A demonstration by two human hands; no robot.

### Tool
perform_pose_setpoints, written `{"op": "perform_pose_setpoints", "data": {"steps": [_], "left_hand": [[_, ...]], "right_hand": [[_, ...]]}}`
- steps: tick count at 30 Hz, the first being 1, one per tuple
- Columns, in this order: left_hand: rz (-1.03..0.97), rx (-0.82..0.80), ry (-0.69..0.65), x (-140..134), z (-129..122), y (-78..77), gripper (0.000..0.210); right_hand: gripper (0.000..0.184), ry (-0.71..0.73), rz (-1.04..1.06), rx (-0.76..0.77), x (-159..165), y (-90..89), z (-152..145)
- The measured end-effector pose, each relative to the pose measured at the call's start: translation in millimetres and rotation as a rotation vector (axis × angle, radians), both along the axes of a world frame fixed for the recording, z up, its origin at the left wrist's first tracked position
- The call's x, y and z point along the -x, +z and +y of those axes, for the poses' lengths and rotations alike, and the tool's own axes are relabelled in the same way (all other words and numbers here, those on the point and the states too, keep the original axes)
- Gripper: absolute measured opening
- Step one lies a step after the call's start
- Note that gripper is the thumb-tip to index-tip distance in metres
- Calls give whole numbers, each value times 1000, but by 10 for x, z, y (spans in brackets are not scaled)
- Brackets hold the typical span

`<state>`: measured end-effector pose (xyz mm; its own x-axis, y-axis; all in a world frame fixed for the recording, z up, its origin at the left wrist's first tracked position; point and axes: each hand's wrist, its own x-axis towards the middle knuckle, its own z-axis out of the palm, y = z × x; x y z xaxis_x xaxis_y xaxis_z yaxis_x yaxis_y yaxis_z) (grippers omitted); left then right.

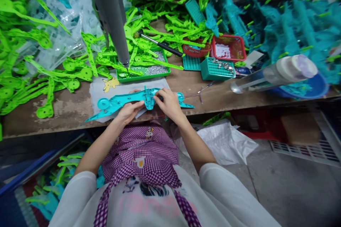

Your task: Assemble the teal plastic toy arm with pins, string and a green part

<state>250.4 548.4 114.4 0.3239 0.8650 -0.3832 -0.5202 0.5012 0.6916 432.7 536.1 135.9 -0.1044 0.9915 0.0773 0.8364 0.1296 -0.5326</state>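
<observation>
A long turquoise plastic shell half [122, 100], with a round disc near its left end and pointed tips, lies across a white cloth [102, 103] at the bench's front edge. My left hand [131, 111] grips its lower edge left of the ribbed crosspiece [149, 97], thumb on top. Closed around the part just right of that crosspiece is my right hand [169, 103], its fingertips pressed to the ribs. Whether a small piece sits under those fingertips is hidden. A grey electric screwdriver [117, 25] hangs above, its bit over a green tray [149, 75] of small screws.
Bright green plastic parts [70, 69] heap along the left and back. At right stand a red basket [239, 48], a turquoise basket [217, 69] with metal bits, a clear bottle [271, 72] and piled turquoise shells [287, 28]. A black-handled tool [162, 44] rests on the green parts.
</observation>
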Motion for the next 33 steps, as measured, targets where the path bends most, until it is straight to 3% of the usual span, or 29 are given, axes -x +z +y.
{"op": "perform_pose_setpoints", "data": {"steps": [5, 20, 28, 33], "left_hand": [[35, -23, -22, -5, 13, -9, 57], [52, -96, -29, -16, -13, -50, 70], [59, -78, 27, -14, -23, -114, 65], [81, -95, 22, -45, -19, -103, 62]], "right_hand": [[24, -11, -102, 8, 56, 9, -30], [29, -68, 52, 16, 89, -83, -64], [19, 122, 104, 66, -122, 11, -59], [18, 133, -27, 12, -57, 3, -48]]}}
